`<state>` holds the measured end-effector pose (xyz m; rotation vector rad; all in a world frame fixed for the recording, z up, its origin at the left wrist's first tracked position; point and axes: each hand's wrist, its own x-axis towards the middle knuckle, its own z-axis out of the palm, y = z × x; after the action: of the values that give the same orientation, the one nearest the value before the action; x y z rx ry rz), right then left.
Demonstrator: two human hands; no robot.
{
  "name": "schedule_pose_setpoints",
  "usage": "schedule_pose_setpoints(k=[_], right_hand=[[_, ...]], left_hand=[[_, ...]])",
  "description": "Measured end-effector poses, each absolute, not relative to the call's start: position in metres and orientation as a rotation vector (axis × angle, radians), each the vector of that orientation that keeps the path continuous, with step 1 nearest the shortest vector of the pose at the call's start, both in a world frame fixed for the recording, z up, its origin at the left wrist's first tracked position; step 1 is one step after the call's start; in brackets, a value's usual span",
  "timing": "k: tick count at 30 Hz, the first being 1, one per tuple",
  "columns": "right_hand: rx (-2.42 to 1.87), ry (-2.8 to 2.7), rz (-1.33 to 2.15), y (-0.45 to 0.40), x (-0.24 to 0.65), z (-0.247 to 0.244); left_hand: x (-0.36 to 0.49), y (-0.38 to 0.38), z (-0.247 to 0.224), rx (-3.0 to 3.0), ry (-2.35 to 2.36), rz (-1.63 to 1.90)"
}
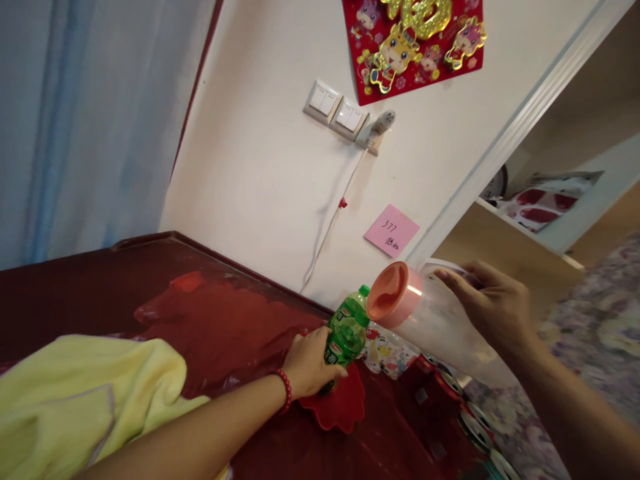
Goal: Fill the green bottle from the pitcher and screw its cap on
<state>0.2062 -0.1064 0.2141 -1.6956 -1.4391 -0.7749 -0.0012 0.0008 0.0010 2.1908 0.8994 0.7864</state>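
Left hand (309, 365) wraps its fingers around a green bottle (347, 330) on a red mat (340, 407) — right hand (493, 308) grips a clear jug (440, 327), its pink lid (393, 293) just above the bottle.

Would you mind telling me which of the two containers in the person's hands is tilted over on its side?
The clear jug with the pink lid, held in the right hand, lies tilted sideways; the green bottle in the left hand stands roughly upright.

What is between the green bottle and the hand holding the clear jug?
In the head view, the jug's pink lid sits between the green bottle and the right hand.
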Motion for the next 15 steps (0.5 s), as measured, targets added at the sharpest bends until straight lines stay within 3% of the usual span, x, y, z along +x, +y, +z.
schedule_pose_setpoints(k=[15], right_hand=[[-1.703,-1.436,-0.746,-0.1032,0.2079,0.2138]], left_hand=[[-0.0015,0.001,-0.0001,2.195,0.897,0.795]])
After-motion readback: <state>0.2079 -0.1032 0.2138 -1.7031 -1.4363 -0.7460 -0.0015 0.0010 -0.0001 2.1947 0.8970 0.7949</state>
